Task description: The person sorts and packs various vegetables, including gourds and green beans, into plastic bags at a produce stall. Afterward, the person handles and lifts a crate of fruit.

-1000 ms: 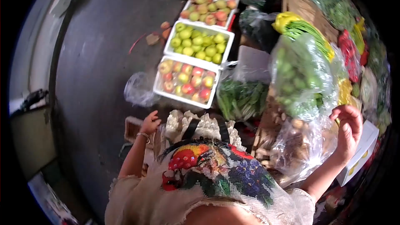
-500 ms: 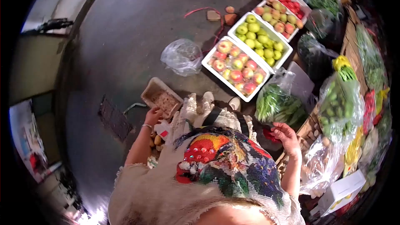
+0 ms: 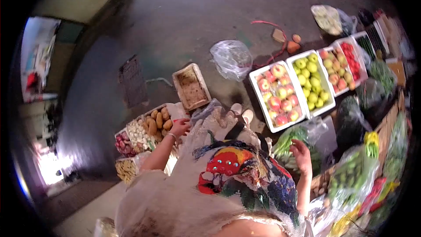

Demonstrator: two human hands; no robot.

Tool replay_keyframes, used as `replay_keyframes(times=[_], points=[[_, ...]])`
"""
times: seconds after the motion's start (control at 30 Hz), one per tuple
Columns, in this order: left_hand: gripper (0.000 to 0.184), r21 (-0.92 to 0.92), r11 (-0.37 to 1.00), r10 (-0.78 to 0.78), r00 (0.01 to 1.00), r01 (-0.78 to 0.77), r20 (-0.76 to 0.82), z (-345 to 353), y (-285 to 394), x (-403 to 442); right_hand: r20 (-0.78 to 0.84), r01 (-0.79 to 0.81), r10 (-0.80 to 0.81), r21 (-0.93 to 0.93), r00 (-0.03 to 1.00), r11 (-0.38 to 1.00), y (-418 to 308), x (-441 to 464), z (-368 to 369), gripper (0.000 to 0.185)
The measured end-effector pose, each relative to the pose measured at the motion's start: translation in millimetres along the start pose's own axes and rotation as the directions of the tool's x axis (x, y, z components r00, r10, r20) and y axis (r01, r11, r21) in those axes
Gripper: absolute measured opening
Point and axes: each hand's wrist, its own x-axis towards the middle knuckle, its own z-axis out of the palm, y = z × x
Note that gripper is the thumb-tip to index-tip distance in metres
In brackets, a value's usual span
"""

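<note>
My left hand (image 3: pixel 180 127) hangs beside my left hip with its fingers loosely bent and apart, nothing in them. It is nearest to the brown potatoes (image 3: pixel 157 122) and the dirty white foam box (image 3: pixel 191 87). On the other side, my right hand (image 3: pixel 300 151) is held out over the bagged leafy greens (image 3: pixel 287 145), its fingers curled but apart and holding nothing. Ahead of it are a white box of red and yellow apples (image 3: pixel 275 105) and a box of green fruit (image 3: pixel 312 83).
Past the green fruit are peaches (image 3: pixel 335 68) and red tomatoes (image 3: pixel 350 57). A clear plastic bag (image 3: pixel 231 59) and a red strap (image 3: pixel 280 30) lie on the floor. Garlic (image 3: pixel 139 135) and red onions (image 3: pixel 124 144) are at the left. Bagged vegetables (image 3: pixel 354 171) line the right.
The view has swung left, so the fruit boxes appear farther right, and potatoes, garlic and onions have come into view. My right hand has come in from the far right, closer to my body.
</note>
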Motion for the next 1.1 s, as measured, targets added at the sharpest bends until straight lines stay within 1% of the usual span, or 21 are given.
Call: replay_keyframes(times=[0.03, 0.07, 0.1, 0.13, 0.2, 0.23, 0.27, 0.3, 0.33, 0.37, 0.4, 0.43, 0.47, 0.5, 0.6, 0.67, 0.73, 0.8, 0.93, 1.07, 1.1], points=[[0.045, -0.084, 0.996, 0.008, 1.000, -0.009, -0.008, 4.2, -20.6, 13.0, 0.012, 0.016, -0.016, 0.026, 1.000, 1.000, 2.6, 5.3, -0.5, 0.032], [0.046, -0.164, 0.986, 0.018, 1.000, -0.021, -0.018, 5.3, -36.2, 20.3, 0.043, -0.031, 0.030, 0.030, 0.999, 0.999, 1.2, 8.4, -1.9, 0.032], [0.048, -0.215, 0.976, 0.025, 1.000, -0.025, -0.006, 8.6, -40.9, 19.9, 0.063, 0.006, -0.004, -0.018, 0.998, 1.000, 7.3, 14.1, -2.8, 0.033], [0.053, -0.232, 0.972, 0.043, 0.999, -0.045, -0.011, 14.4, -46.2, 22.2, 0.087, 0.050, -0.044, -0.065, 0.995, 0.997, 13.6, 20.5, -3.4, 0.033], [0.055, -0.254, 0.964, 0.090, 0.996, -0.080, 0.026, 20.3, -48.7, 14.5, 0.142, 0.113, -0.088, -0.178, 0.986, 0.978, 17.2, 34.0, -4.0, 0.034], [0.054, -0.217, 0.970, 0.113, 0.993, -0.105, 0.024, 24.0, -54.6, 16.4, 0.175, 0.149, -0.112, -0.210, 0.978, 0.966, 30.9, 45.1, -7.7, 0.035], [0.054, -0.182, 0.975, 0.130, 0.991, -0.126, 0.014, 28.4, -64.4, 22.4, 0.215, 0.190, -0.139, -0.240, 0.967, 0.952, 42.6, 63.8, -11.1, 0.035], [0.053, -0.185, 0.968, 0.166, 0.986, -0.169, -0.035, 33.7, -76.2, 31.5, 0.263, 0.216, -0.151, -0.243, 0.953, 0.946, 54.4, 86.7, -15.4, 0.035], [0.052, -0.180, 0.961, 0.198, 0.977, -0.210, -0.083, 38.0, -85.6, 39.0, 0.325, 0.220, -0.153, -0.182, 0.933, 0.958, 75.5, 111.5, -28.6, 0.036], [0.050, -0.152, 0.967, 0.190, 0.977, -0.204, -0.102, 39.5, -89.8, 39.9, 0.394, 0.204, -0.154, -0.088, 0.906, 0.975, 94.5, 141.9, -41.5, 0.037], [0.049, -0.117, 0.974, 0.183, 0.976, -0.196, -0.115, 36.5, -91.6, 41.7, 0.475, 0.139, -0.150, 0.059, 0.867, 0.989, 118.8, 187.3, -53.5, 0.038], [0.050, -0.170, 0.973, 0.138, 0.982, -0.159, -0.128, 28.9, -79.9, 29.2, 0.457, 0.207, -0.111, -0.166, 0.882, 0.964, 59.8, 163.8, -37.3, 0.036], [0.050, -0.221, 0.968, 0.094, 0.987, -0.121, -0.130, 22.1, -69.6, 16.2, 0.438, 0.259, -0.072, -0.384, 0.896, 0.887, -13.4, 132.5, -14.6, 0.037], [0.051, -0.236, 0.964, 0.082, 0.984, -0.119, -0.157, 20.9, -72.5, 19.1, 0.430, 0.254, -0.034, -0.466, 0.902, 0.847, -47.2, 137.0, 5.0, 0.037], [0.051, -0.329, 0.941, 0.018, 0.980, -0.084, -0.198, 6.9, -82.3, 26.1, 0.489, 0.308, -0.005, -0.543, 0.872, 0.781, -114.0, 182.3, 59.3, 0.039], [0.050, -0.459, 0.883, -0.028, 0.965, -0.098, -0.260, 8.4, -103.8, 51.2, 0.528, 0.351, 0.004, -0.570, 0.849, 0.742, -150.1, 205.6, 90.1, 0.041], [0.048, -0.489, 0.865, -0.037, 0.961, -0.108, -0.276, -1.8, -100.8, 46.8, 0.556, 0.385, 0.011, -0.590, 0.831, 0.710, -184.4, 221.1, 113.3, 0.042], [0.046, -0.532, 0.846, -0.116, 0.962, -0.034, -0.247, -18.2, -86.1, 27.3, 0.582, 0.419, 0.013, -0.601, 0.813, 0.681, -215.2, 233.4, 135.6, 0.043], [0.050, -0.571, 0.817, -0.123, 0.942, -0.082, -0.312, -21.1, -100.7, 46.4, 0.625, 0.472, 0.039, -0.627, 0.780, 0.620, -259.3, 253.1, 168.2, 0.046], [0.050, -0.696, 0.715, -0.227, 0.920, -0.065, -0.318, -19.6, -97.6, 42.7, 0.657, 0.514, 0.068, -0.646, 0.751, 0.565, -295.7, 272.2, 190.0, 0.048], [0.050, -0.706, 0.705, -0.233, 0.917, -0.070, -0.324, -15.6, -97.8, 44.0, 0.666, 0.524, 0.080, -0.649, 0.741, 0.551, -304.2, 278.1, 194.7, 0.049]])
